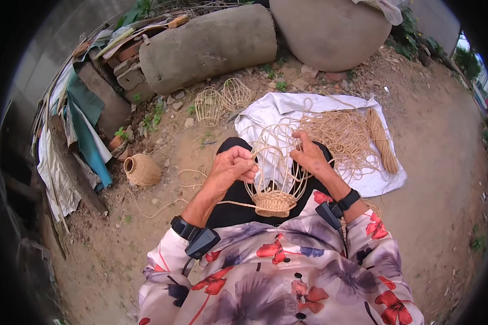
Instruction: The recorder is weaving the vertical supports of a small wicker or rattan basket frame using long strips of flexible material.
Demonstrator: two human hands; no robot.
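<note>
A half-woven basket [275, 203] rests between my knees, its band of tan cord woven at the near end and bare, thin ribs rising from it. My left hand [236, 164] is closed in a pinch at the left ribs; what lies between its fingertips is too small to make out. On the other side, my right hand [311, 155] is beside the right ribs, its index finger and thumb apart and nothing visible in its grasp. A strand of tan cord [236, 203] runs leftward from the woven band.
A white sheet [382, 187] ahead bears a tangled cord pile [339, 135] and a cord bundle [382, 142]. Two bare basket frames [208, 106] stand beyond my left knee. A finished woven basket [142, 169] lies on the dirt at left. A concrete cylinder [209, 49] lies behind.
</note>
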